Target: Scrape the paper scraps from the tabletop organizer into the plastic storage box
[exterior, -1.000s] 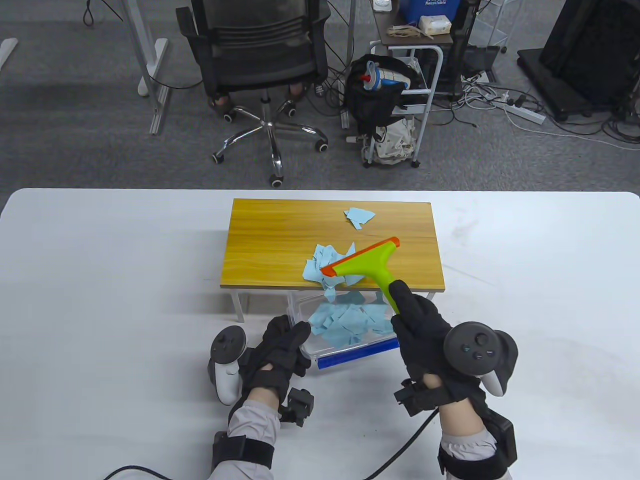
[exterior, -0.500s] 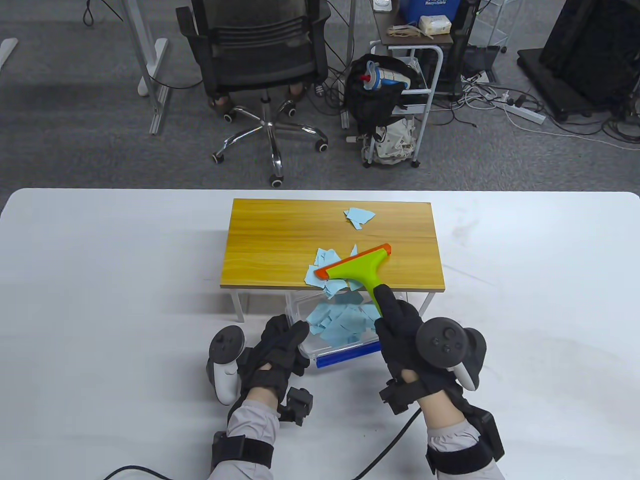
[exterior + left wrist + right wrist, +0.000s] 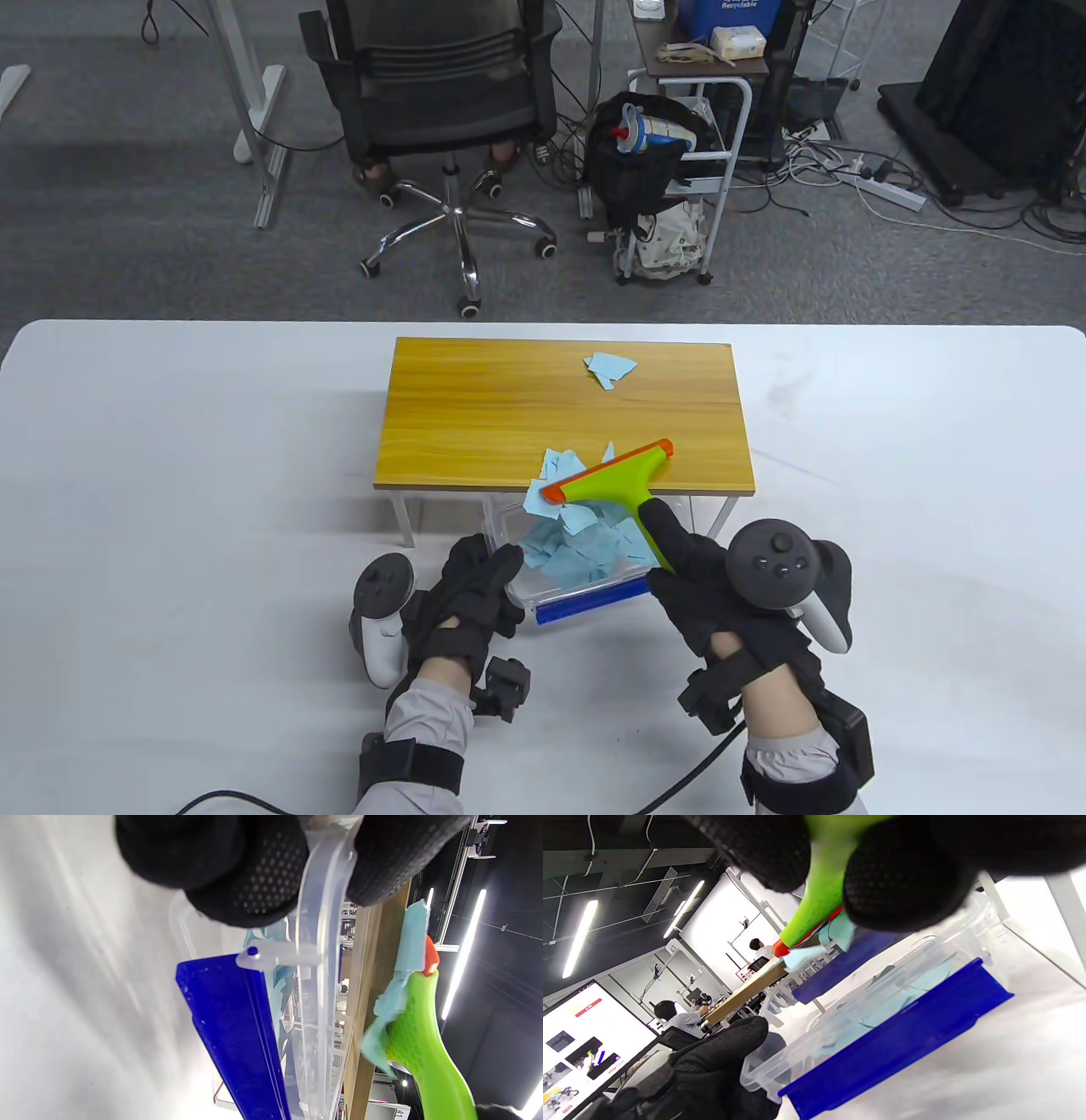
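A wooden tabletop organizer (image 3: 475, 407) stands on the white table. A clear plastic storage box (image 3: 585, 590) with a blue clip sits under its near edge and holds blue paper scraps (image 3: 564, 556). My right hand (image 3: 691, 577) grips the green handle of an orange-edged scraper (image 3: 607, 480) whose blade is at the organizer's near edge, with scraps (image 3: 556, 469) hanging over it. My left hand (image 3: 484, 577) grips the box's left rim (image 3: 322, 912). A small heap of scraps (image 3: 609, 368) lies at the organizer's far side. The right wrist view shows the scraper (image 3: 818, 904) above the box (image 3: 882, 1001).
The white table (image 3: 170, 475) stretches wide on both sides of the organizer. Beyond its far edge stand an office chair (image 3: 433, 102) and a cart (image 3: 704, 127) on the floor.
My right hand has drawn the scraper toward me, from the organizer's middle to its near edge. The scraps moved with it and some fell into the box. My left hand has stayed put.
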`<state>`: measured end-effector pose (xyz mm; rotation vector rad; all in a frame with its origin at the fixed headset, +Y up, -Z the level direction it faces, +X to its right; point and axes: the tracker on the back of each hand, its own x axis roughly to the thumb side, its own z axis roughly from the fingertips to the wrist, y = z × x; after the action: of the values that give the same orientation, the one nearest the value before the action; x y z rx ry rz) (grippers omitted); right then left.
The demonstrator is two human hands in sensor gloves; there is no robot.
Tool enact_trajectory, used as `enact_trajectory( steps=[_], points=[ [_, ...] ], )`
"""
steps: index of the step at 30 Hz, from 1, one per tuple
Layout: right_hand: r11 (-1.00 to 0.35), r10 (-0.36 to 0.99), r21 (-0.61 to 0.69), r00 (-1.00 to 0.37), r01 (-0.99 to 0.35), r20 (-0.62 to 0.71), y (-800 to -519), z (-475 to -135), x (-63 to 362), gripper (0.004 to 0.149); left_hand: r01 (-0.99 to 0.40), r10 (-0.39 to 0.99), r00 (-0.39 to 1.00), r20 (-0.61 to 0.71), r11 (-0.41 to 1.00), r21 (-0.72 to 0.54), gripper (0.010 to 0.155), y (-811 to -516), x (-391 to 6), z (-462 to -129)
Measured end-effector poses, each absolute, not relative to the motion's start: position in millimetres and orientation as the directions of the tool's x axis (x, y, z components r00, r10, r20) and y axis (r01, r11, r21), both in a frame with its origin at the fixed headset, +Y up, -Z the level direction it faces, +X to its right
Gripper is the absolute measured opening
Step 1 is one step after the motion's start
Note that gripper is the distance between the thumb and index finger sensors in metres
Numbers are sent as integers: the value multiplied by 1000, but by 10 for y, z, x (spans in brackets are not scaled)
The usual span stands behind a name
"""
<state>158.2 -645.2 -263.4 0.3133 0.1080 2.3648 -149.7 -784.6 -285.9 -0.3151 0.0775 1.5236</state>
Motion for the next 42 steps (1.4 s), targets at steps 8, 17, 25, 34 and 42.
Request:
enact_trajectory(
  steps=[8,17,25,34,42],
  points=[
    [-736,677,167,-705,-656,210,-6359,-2573,1604,62,-988,968,51,-246,13,-153,66,-7850,-1497,-2859],
    [-751,660,156,-716,-642,228,-6264,-2500,1614,61,-988,968,50,-247,12,-152,66,-7849,-1504,-2861],
    [-763,643,131,-723,-633,253,-6168,-2419,1626,60,-988,968,49,-247,11,-152,66,-7849,-1503,-2861],
    [-728,670,65,-688,-683,277,-6155,-2442,1706,58,-989,965,44,-258,5,-150,66,-7841,-1512,-2852],
    [-713,635,-191,-736,-675,233,-6220,-2782,1605,56,-990,961,50,-271,12,-140,66,-7812,-1551,-2840]
  ],
)
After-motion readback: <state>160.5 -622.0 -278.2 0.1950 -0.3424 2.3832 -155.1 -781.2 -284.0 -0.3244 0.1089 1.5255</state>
